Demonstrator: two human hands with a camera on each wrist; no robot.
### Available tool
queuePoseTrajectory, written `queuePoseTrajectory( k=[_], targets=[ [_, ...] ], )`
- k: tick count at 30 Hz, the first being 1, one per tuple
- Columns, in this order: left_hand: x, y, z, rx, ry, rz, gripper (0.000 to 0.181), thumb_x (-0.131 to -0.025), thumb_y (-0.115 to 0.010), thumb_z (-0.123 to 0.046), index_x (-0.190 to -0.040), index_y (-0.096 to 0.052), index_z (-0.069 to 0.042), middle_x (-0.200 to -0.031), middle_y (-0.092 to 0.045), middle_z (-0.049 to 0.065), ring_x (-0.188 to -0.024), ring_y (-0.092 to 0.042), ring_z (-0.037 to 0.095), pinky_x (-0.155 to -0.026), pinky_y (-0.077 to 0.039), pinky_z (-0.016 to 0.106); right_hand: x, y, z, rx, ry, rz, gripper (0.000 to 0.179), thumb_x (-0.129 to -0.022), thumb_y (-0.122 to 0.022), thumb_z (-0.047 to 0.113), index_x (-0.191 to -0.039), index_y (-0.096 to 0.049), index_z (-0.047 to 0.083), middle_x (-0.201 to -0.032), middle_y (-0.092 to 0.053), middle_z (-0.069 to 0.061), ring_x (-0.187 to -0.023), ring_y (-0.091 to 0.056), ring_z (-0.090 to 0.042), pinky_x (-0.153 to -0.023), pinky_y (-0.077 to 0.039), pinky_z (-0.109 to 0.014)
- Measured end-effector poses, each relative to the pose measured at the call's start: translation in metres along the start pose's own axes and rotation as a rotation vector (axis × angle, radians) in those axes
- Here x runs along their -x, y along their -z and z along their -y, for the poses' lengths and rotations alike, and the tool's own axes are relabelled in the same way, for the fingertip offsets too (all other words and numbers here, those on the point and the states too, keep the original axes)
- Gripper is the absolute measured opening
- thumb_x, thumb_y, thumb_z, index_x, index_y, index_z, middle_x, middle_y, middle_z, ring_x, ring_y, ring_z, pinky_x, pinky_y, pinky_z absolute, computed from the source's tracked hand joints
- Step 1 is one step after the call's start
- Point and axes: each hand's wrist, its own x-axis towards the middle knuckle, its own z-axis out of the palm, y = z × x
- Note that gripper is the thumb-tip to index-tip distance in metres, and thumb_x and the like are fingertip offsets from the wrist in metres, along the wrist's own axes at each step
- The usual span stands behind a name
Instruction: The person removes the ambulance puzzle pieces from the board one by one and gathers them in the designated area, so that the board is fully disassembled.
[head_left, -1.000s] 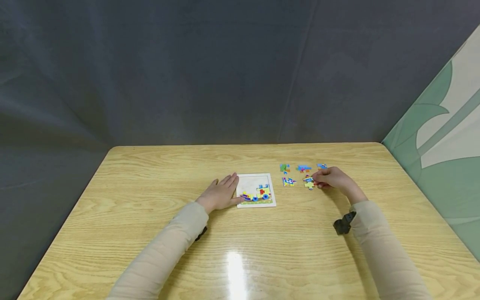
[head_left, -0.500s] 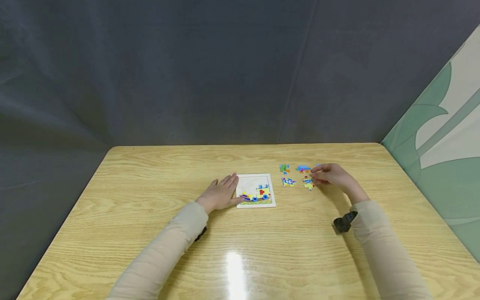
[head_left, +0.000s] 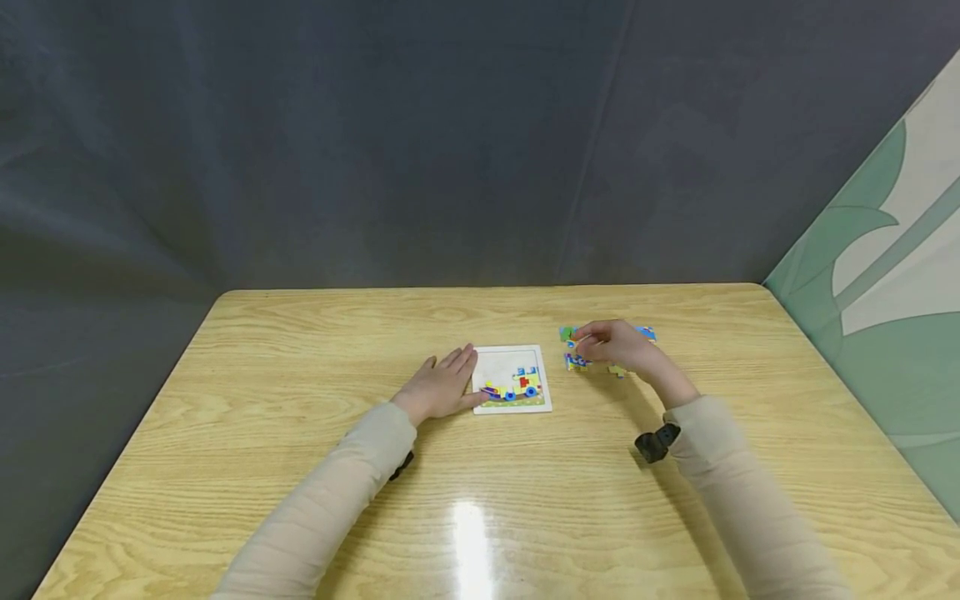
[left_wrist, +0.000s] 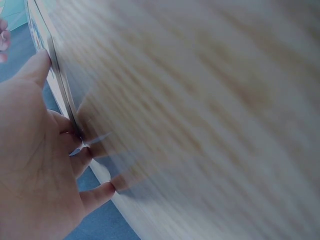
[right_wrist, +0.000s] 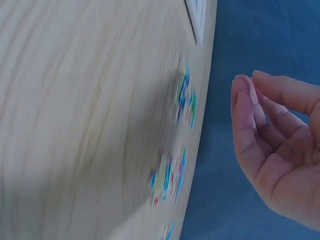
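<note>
My left hand point(head_left: 441, 390) lies with fingers extended along the left edge of a white-framed jigsaw tray point(head_left: 498, 360), its thumb over the tray's lower left; the left wrist view shows fingertips on the tabletop beside the tray's edge. A train-like picture fills the tray's lower part. My right hand point(head_left: 618, 343) hovers above the loose jigsaw pieces, fingers bent and thumb near the index fingertip. In the right wrist view nothing shows between those fingers point(right_wrist: 244, 117). A green piece point(head_left: 567, 333), a purple-blue piece point(head_left: 574, 362), a yellow piece point(head_left: 617, 370) and a blue piece point(head_left: 647, 333) show around it.
The wooden table point(head_left: 300, 350) ends at a dark curtain point(head_left: 420, 167) behind. A patterned green and white panel point(head_left: 900, 283) stands at the right. Black wrist cameras point(head_left: 655, 444) hang below the sleeves.
My right hand has moved left from the rightmost pieces, uncovering the blue piece and now hiding the middle top piece. The left hand and the tray stay where they were.
</note>
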Motion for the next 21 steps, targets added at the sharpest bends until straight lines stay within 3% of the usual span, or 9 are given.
queuePoseTrajectory(
  k=[7,15,21],
  targets=[
    [0.000,0.001,0.000,0.002,0.004,-0.004,0.078,-0.098,-0.032,-0.059,-0.155,-0.006,-0.012,-0.163,0.000,0.002,-0.151,-0.007,0.020,-0.122,-0.013,0.050,-0.011,-0.025,0.012,0.036,0.065,0.038,0.032,-0.092,-0.057,0.000,-0.121,-0.058,-0.011,-0.104,-0.065,-0.024,-0.090,-0.061,-0.020,-0.079,-0.051,-0.028],
    [0.000,0.001,-0.001,-0.003,0.007,-0.001,0.079,-0.098,-0.031,-0.060,-0.155,-0.005,-0.013,-0.163,0.000,0.003,-0.151,-0.007,0.020,-0.122,-0.013,0.050,-0.020,-0.048,0.012,0.055,0.105,0.091,0.030,-0.085,-0.062,-0.007,-0.115,-0.059,-0.011,-0.106,-0.063,-0.024,-0.094,-0.064,-0.029,-0.079,-0.056,-0.032],
    [0.000,0.000,-0.001,-0.001,0.010,0.004,0.079,-0.097,-0.031,-0.060,-0.155,-0.005,-0.013,-0.163,0.001,0.003,-0.151,-0.007,0.020,-0.122,-0.013,0.050,-0.023,-0.058,0.015,0.074,0.078,0.113,0.034,-0.082,-0.063,-0.010,-0.115,-0.059,-0.009,-0.112,-0.060,-0.024,-0.084,-0.062,-0.021,-0.071,-0.052,-0.025]
  ],
)
